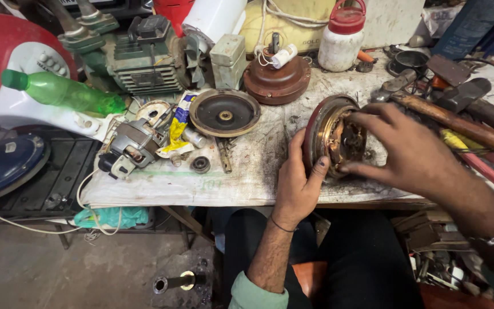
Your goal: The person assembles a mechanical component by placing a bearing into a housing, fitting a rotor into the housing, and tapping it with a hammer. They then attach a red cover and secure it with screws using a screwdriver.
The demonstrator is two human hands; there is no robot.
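The left hand (299, 186) clasps the round maroon metal motor housing (322, 133), tilted on edge on the bench (247, 171); the right hand's (410, 149) spread fingers probe its exposed copper windings (345, 139). Its dark round cover plate (224, 113) lies removed nearby; reassembly appears outstanding.

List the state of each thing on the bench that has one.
Round motor housing: on edge, open, copper windings exposed.
Left hand: gripping the housing rim.
Right hand: fingers on the windings.
Green bottle: lying down, capped.
White jar: upright, red lid on.
Dark cover plate: lying flat, detached.
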